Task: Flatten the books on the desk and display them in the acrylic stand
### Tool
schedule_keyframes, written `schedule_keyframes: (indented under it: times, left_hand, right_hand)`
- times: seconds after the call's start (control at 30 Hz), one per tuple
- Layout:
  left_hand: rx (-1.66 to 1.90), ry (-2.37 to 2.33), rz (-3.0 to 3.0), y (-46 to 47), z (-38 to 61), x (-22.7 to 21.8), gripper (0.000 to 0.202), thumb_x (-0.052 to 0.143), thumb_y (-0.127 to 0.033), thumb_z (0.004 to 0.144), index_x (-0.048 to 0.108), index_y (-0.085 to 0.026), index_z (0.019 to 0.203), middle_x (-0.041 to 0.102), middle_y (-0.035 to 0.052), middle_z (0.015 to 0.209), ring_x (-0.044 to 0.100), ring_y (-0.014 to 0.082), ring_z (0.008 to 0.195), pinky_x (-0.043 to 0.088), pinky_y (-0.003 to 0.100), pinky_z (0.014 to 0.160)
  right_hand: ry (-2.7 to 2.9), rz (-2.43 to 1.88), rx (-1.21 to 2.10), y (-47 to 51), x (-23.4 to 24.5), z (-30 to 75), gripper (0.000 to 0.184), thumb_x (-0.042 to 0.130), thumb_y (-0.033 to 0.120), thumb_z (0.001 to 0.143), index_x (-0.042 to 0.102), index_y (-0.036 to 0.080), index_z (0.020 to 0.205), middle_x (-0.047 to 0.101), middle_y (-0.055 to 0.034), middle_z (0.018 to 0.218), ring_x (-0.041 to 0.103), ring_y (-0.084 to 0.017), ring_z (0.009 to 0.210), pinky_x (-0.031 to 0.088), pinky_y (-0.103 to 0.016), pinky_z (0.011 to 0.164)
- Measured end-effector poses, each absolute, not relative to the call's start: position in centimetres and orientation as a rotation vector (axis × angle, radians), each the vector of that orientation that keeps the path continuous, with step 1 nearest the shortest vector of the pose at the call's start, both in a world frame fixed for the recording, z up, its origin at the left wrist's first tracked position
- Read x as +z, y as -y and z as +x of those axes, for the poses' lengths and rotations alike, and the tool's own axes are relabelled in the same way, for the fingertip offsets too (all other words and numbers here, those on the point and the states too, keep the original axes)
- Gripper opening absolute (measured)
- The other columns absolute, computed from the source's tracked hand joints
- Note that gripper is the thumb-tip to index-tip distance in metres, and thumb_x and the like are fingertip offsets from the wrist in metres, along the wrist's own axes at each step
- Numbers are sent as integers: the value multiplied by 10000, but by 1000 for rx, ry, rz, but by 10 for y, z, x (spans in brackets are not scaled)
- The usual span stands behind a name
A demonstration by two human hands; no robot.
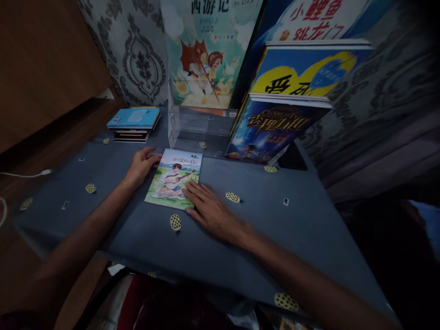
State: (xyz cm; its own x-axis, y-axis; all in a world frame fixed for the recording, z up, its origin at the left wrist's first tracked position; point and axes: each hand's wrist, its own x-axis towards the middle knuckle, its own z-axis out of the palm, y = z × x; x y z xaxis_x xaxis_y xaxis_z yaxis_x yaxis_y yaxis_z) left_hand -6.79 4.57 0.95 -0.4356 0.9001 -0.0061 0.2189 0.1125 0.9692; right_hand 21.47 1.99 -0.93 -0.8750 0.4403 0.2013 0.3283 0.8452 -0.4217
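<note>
A thin picture book (172, 183) lies flat on the dark blue cloth, its cover showing a child with a guitar-like instrument. My left hand (140, 166) is at the book's upper left edge, fingers a little bent and apart, gripping nothing that I can see. Across the lower right corner of the cover rests my right hand (208, 208), its fingers stretched out flat. Behind the book stands a clear acrylic stand (185, 133) with a large green picture book (206, 55) upright in it.
Dark blue cloth with pineapple prints covers the table (261, 215). A small stack of books (134, 119) sits at the back left. At the back right, several books stand in tiers, a dark blue book (271, 130) foremost. A white cable (27, 174) reaches in from the left.
</note>
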Motion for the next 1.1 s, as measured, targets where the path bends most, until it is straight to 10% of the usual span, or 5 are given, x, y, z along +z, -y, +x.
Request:
schedule_keyframes:
  times: [0.43, 0.93, 1.1]
  left_hand:
    - [1063, -1535, 791, -25, -72, 32, 257, 858, -238, 709, 651, -116, 799, 539, -43, 551, 442, 33, 398, 206, 115, 310]
    - [1080, -1011, 912, -6, -71, 30, 443, 932, -313, 655, 724, -98, 982, 642, -4, 648, 402, 8, 379, 204, 102, 290]
    - [1129, -948, 956, -6, -66, 33, 452, 931, -324, 663, 726, -119, 1010, 690, 18, 704, 448, 21, 395, 200, 99, 291]
  right_hand:
    - [2618, -523, 621, -22, -18, 217, 562, 481, 382, 1046, 423, 159, 1559, 404, -149, 1623, 307, -266, 1540, 330, -512, 1255]
    - [2289, -692, 916, -31, -15, 220, 539, 753, 370, 871, 592, 305, 1382, 288, -98, 1658, 295, -375, 1524, 381, -615, 1178]
    - [1942, -689, 1302, -34, -16, 214, 470, 756, 319, 822, 551, 289, 1245, 610, -78, 1240, 651, -248, 1069, 610, -438, 850]
